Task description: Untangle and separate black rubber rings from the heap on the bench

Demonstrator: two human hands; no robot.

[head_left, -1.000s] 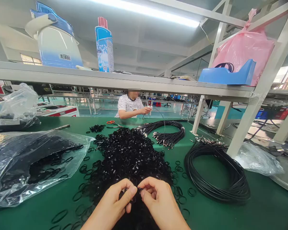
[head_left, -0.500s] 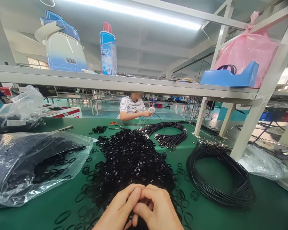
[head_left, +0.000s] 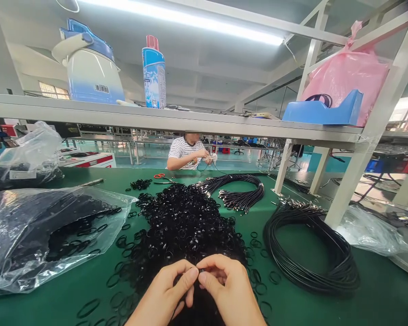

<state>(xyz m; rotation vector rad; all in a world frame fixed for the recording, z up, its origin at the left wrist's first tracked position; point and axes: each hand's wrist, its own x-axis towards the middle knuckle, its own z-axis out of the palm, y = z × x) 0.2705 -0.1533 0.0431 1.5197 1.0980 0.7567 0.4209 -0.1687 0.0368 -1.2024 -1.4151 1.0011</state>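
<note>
Black rings (head_left: 187, 226), pinched piece (head_left: 201, 270) half-hidden by fingers (head_left: 212, 275)

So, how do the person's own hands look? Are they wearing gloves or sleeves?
The left hand and the right hand are both bare: no gloves or rings show, and no sleeve appears before the picture's lower edge.

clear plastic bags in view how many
3. One large clear plastic bag holding black rubber rings lies front left, a second clear plastic bag sits behind it at far left, and a third clear plastic bag lies right, beyond the black cable coil. More may be hidden.
</note>
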